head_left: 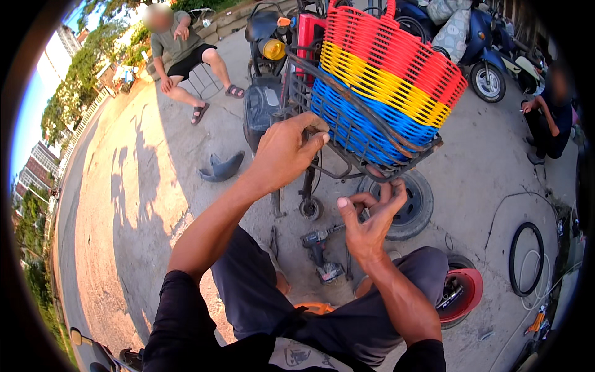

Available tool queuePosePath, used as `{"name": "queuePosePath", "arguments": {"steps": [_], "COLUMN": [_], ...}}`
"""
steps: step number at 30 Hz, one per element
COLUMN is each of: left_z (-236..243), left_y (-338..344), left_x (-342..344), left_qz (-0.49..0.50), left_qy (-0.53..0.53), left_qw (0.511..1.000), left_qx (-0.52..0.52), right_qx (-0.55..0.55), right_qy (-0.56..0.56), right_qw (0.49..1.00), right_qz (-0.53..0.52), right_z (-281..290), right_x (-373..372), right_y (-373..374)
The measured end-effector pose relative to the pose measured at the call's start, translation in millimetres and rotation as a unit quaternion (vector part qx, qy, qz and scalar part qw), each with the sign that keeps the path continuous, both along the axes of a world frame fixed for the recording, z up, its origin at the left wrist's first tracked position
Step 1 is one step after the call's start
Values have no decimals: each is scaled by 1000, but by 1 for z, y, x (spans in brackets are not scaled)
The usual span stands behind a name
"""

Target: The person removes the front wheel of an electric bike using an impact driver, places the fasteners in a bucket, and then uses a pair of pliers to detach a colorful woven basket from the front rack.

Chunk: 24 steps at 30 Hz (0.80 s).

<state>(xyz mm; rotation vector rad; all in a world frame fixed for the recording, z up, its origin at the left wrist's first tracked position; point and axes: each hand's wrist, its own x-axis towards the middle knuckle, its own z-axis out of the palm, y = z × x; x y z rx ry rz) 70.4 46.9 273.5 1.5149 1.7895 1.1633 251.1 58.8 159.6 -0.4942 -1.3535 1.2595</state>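
Observation:
A woven plastic basket (378, 87) in red, yellow and blue bands sits tilted in a dark metal wire rack (354, 162) on a motorcycle (263, 105). My left hand (286, 152) is at the rack's near left corner, thumb and fingers pinched together. Whatever lies between those fingertips is too small to make out. Below the rack's near edge, my right hand (375, 226) is raised palm up, its thumb apart and its fingers bent upward. The uppermost fingertips are close to the rack's underside; contact cannot be told.
A removed wheel (409, 208) lies beyond my right hand. Between my feet is a cordless impact wrench (321, 255). A red bowl (468, 294) of metal parts stands right; a black tyre (527, 259) lies farther right. Two people sit nearby, by parked scooters (483, 65) and a dark plastic piece (221, 167).

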Motion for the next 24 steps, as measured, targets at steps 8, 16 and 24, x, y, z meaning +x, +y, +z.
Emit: {"name": "queuePosePath", "arguments": {"steps": [8, 16, 24], "left_z": [26, 37, -2], "left_y": [21, 14, 18], "left_x": [9, 19, -9], "left_qz": [29, 56, 58], "left_qy": [64, 411, 515], "left_qw": [980, 867, 790], "left_qx": [188, 277, 327], "right_qx": [32, 52, 23], "right_qy": [-5, -27, -7], "right_qw": [999, 998, 1000], "right_qz": [-1, -1, 14], "right_z": [0, -3, 2], "right_x": [-2, 0, -1], "right_y": [-4, -3, -6]}}
